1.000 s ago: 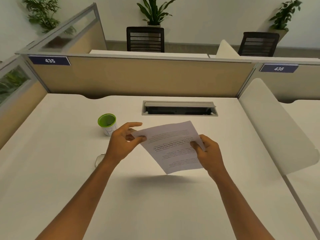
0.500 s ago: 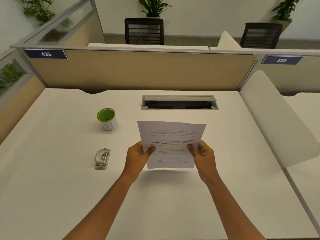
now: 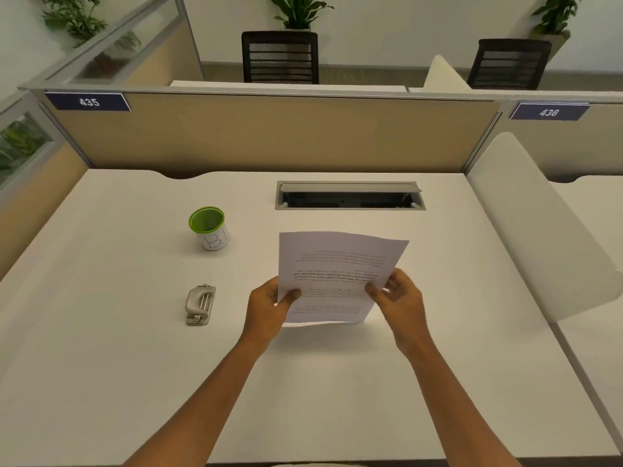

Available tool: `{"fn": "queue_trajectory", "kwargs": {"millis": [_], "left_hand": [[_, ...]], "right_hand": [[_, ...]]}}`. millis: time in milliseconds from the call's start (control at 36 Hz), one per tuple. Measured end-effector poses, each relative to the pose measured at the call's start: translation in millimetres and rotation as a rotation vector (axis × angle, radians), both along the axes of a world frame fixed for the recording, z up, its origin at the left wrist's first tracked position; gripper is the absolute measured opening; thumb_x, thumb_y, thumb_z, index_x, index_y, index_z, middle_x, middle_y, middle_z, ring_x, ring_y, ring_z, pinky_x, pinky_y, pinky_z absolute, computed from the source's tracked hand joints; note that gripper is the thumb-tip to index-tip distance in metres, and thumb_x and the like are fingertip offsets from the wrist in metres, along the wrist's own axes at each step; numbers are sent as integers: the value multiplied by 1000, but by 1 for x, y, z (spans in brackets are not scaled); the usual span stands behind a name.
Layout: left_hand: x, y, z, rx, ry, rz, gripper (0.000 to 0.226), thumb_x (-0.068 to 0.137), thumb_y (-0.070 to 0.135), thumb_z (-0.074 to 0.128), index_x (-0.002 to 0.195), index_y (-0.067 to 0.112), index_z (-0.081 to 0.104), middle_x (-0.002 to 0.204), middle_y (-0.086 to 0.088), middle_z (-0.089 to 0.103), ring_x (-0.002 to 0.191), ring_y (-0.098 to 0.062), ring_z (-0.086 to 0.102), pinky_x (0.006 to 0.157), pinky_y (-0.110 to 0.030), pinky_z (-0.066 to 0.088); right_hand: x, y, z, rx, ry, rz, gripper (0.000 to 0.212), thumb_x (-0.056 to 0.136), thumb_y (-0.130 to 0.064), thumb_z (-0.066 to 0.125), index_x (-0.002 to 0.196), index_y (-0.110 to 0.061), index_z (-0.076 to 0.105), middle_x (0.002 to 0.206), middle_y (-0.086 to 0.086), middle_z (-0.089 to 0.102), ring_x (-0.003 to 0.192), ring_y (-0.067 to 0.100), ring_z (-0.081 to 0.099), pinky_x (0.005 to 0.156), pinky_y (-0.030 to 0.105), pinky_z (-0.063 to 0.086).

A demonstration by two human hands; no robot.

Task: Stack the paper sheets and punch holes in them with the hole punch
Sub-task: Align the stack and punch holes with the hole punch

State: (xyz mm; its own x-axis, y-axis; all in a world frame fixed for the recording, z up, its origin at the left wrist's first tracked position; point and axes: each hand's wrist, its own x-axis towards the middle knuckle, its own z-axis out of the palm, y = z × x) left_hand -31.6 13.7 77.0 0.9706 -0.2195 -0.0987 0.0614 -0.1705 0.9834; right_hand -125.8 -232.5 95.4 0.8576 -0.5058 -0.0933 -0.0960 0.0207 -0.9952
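Observation:
The paper sheets (image 3: 333, 264) are white with printed text that reads upside down to me. They stand nearly upright, lower edge close to the white desk (image 3: 135, 382). My left hand (image 3: 269, 308) pinches their lower left edge, thumb on the front. My right hand (image 3: 397, 298) grips the lower right edge. A small grey metal hole punch (image 3: 199, 305) lies on the desk to the left of my left hand, apart from it.
A white cup with a green rim (image 3: 209, 228) stands behind the hole punch. An open grey cable slot (image 3: 349, 196) is set into the desk behind the sheets. A tan partition (image 3: 269, 136) closes the far edge; a white divider panel (image 3: 539, 224) stands on the right.
The sheets have turned from a tilted, skewed hold to nearly upright and square. My left hand moved down to the lower left edge, uncovering the hole punch.

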Motion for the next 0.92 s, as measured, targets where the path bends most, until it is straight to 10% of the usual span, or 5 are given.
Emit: {"fn": "queue_trajectory", "kwargs": {"millis": [222, 361, 556, 722, 917], "left_hand": [[31, 4, 30, 176, -249, -196, 26, 99, 17, 70, 104, 42, 73, 98, 24, 76, 93, -3, 72, 74, -15, 58], [47, -2, 52, 369, -403, -368, 20, 102, 28, 61, 116, 27, 74, 105, 11, 78, 91, -16, 75, 77, -34, 65], [53, -5, 77, 443, -498, -409, 18, 97, 38, 60, 111, 36, 72, 105, 17, 77, 87, -13, 74, 73, -32, 62], [64, 32, 66, 405, -351, -301, 24, 85, 27, 83, 107, 31, 76, 100, 16, 79, 93, -15, 73, 80, -42, 61], [51, 51, 43, 193, -131, -215, 40, 80, 14, 90, 110, 35, 75, 99, 18, 81, 87, -8, 77, 78, -16, 61]], "right_hand": [[20, -38, 78, -562, -98, 70, 80, 87, -22, 89, 153, -29, 46, 143, -13, 61, 127, 5, 60, 103, 4, 46], [29, -32, 98, -845, -12, 204, 50, 92, -26, 83, 139, -26, 64, 141, -3, 67, 126, 13, 58, 113, 40, 46], [28, -30, 84, -774, -50, 236, 29, 103, -11, 67, 100, -39, 73, 94, -12, 75, 94, -8, 68, 73, 7, 54], [12, -43, 71, -537, 9, 152, 30, 105, -17, 66, 96, -43, 78, 94, -21, 78, 90, 2, 73, 69, 12, 56], [-3, -48, 48, -283, -40, 102, 24, 105, -9, 66, 106, -28, 81, 103, -4, 82, 91, 15, 77, 73, 21, 60]]}}
